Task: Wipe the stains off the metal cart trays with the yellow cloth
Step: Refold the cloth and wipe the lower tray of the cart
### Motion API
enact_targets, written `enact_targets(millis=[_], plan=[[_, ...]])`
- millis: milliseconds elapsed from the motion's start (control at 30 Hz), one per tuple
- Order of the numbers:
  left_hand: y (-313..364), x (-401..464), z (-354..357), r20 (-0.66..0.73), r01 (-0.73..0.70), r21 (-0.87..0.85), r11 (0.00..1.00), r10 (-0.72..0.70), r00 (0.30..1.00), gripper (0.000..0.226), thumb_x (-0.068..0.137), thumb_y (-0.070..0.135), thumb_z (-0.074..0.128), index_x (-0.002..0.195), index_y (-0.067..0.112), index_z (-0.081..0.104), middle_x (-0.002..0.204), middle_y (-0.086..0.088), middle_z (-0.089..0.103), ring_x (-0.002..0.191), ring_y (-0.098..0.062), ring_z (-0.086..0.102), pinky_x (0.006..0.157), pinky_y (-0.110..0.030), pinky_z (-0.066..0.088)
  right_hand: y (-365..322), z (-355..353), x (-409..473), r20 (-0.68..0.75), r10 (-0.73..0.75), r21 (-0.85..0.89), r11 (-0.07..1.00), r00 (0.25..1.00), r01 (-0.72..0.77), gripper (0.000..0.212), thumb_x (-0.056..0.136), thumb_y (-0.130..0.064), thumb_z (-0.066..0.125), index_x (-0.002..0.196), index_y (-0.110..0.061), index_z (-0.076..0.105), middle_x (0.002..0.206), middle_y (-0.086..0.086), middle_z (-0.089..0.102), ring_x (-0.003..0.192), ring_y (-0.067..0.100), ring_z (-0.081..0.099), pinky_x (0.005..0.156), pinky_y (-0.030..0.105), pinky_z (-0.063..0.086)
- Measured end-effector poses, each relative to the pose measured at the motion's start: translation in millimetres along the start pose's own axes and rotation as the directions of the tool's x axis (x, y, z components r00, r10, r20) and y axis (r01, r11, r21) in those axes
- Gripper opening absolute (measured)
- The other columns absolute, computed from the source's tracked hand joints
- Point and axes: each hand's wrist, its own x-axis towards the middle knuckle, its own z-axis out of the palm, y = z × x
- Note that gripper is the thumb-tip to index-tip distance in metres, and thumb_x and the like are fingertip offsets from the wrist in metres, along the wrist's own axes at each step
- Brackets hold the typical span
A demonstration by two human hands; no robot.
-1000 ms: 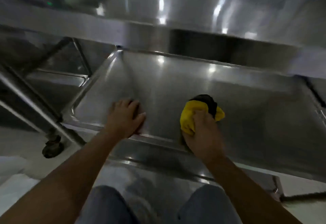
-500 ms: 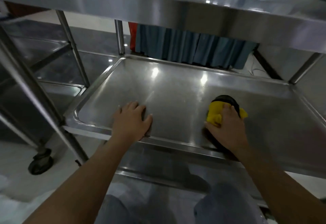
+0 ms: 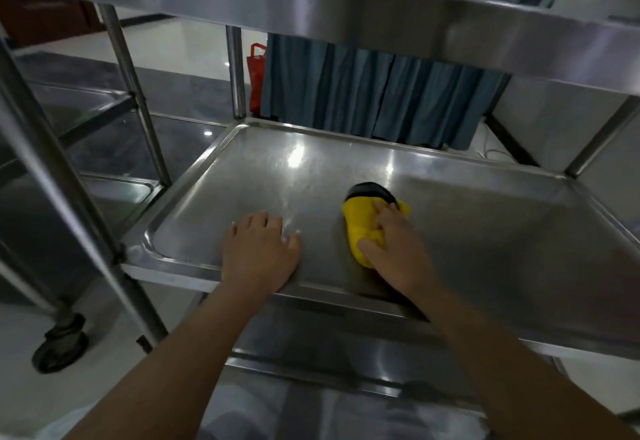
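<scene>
- Dim indoor light overall; the brightest patch is the glossy floor (image 3: 180, 37) at the far left
- Two white glare spots from overhead lights sit on the middle tray (image 3: 485, 231), with a soft sheen across the metal
- The upper tray (image 3: 381, 6) casts shade over the near side
- Wide-angle bending bows the cart posts (image 3: 62, 180) at the edges
- Foreground arms look soft and slightly blurred

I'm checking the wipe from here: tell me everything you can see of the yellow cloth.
The yellow cloth is bunched into a soft lump with a dark part showing at its far end. It lies on the middle cart tray, right of centre, pressed down by the right hand, whose thumb and fingers grip it. Nothing else touches it.
</scene>
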Motion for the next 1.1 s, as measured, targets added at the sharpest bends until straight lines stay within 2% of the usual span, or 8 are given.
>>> enact_targets(millis=[100, 233, 333, 467, 600, 733, 967, 1100], plan=[[-22.0, 9.7, -11.5, 0.08, -0.182, -0.033, 0.983, 0.184, 0.98, 0.052, 0.095, 0.055, 0.029, 0.124, 0.025, 0.06, 0.13, 0.0, 0.057, 0.119, -0.023, 0.049, 0.097, -0.036, 0.039, 38.5, -34.2, -16.3, -0.128, 0.188, 0.131, 0.977, 0.974, -0.171, 0.043, 0.082, -0.029, 0.066, 0.119, -0.018, 0.045, 0.145, 0.002, 0.04, 0.123, 0.029, 0.047, 0.09, 0.035, 0.039], [-50.3, 7.5, -15.7, 0.091, -0.347, -0.056, 0.936, 0.35, 0.932, 0.063, 0.09, 0.056, 0.022, 0.134, 0.028, 0.055, 0.14, 0.004, 0.052, 0.126, -0.02, 0.047, 0.104, -0.037, 0.037, 54.5, -41.6, -5.9, -0.145, 0.299, 0.033, 0.954, 0.943, -0.297, 0.073, 0.089, -0.033, 0.055, 0.151, -0.026, 0.018, 0.156, 0.006, 0.025, 0.141, 0.027, 0.025, 0.113, 0.047, 0.025], [-50.8, 7.1, -9.9, 0.059, -0.306, -0.067, 0.95, 0.31, 0.949, 0.058, 0.091, 0.054, 0.029, 0.133, 0.025, 0.057, 0.14, 0.002, 0.053, 0.127, -0.021, 0.048, 0.105, -0.04, 0.037, 26.9, -17.5, 15.3, -0.092, 0.146, -0.156, 0.975, 0.985, -0.159, 0.061, 0.094, -0.037, 0.047, 0.149, -0.026, 0.026, 0.159, 0.0, 0.018, 0.147, 0.021, 0.009, 0.119, 0.044, 0.009], [-52.9, 13.3, -4.3, 0.056, -0.222, -0.074, 0.972, 0.226, 0.972, 0.06, 0.092, 0.057, 0.032, 0.136, 0.021, 0.053, 0.144, -0.002, 0.048, 0.131, -0.023, 0.043, 0.107, -0.039, 0.033, -35.8, 30.6, 40.6, 0.069, -0.124, -0.121, 0.984, 0.99, 0.131, 0.064, 0.091, -0.044, 0.053, 0.148, -0.031, 0.028, 0.159, -0.003, 0.018, 0.147, 0.019, 0.008, 0.119, 0.039, 0.008], [-54.7, 12.1, -3.5, 0.049, -0.203, -0.088, 0.975, 0.208, 0.977, 0.067, 0.088, 0.062, 0.027, 0.137, 0.023, 0.051, 0.146, -0.002, 0.046, 0.133, -0.022, 0.041, 0.107, -0.039, 0.033, -60.7, 50.1, 66.6, 0.162, -0.198, -0.03, 0.978, 0.967, 0.205, 0.062, 0.089, -0.047, 0.053, 0.145, -0.04, 0.028, 0.158, -0.01, 0.016, 0.146, 0.014, 0.007, 0.116, 0.05, 0.009], [-55.7, 12.6, -6.3, 0.064, -0.19, -0.123, 0.974, 0.199, 0.978, 0.07, 0.082, 0.063, 0.028, 0.135, 0.024, 0.054, 0.145, -0.001, 0.047, 0.133, -0.022, 0.041, 0.108, -0.04, 0.034, -17.8, 26.2, 88.0, 0.174, -0.113, 0.019, 0.994, 0.978, 0.111, 0.061, 0.089, -0.042, 0.054, 0.144, -0.042, 0.029, 0.158, -0.009, 0.018, 0.146, 0.016, 0.01, 0.114, 0.057, 0.01], [-48.8, 6.7, -0.4, 0.019, -0.149, -0.132, 0.98, 0.152, 0.988, 0.053, 0.09, 0.055, 0.046, 0.132, 0.024, 0.055, 0.143, 0.001, 0.049, 0.131, -0.02, 0.04, 0.106, -0.038, 0.034, 132.9, -66.8, 79.3, -0.177, 0.228, -0.088, 0.965, 0.957, -0.246, 0.057, 0.089, -0.034, 0.055, 0.143, -0.022, 0.039, 0.144, 0.015, 0.044, 0.128, 0.036, 0.041, 0.11, 0.05, 0.03], [-39.8, 4.4, 0.1, -0.003, -0.13, -0.109, 0.986, 0.131, 0.991, 0.053, 0.088, 0.057, 0.048, 0.128, 0.025, 0.058, 0.138, 0.004, 0.052, 0.127, -0.019, 0.043, 0.099, -0.037, 0.038, 120.4, -58.3, 90.3, -0.193, 0.274, -0.121, 0.946, 0.942, -0.3, 0.051, 0.09, -0.031, 0.05, 0.137, -0.013, 0.045, 0.14, 0.019, 0.044, 0.124, 0.039, 0.04, 0.109, 0.05, 0.028]])
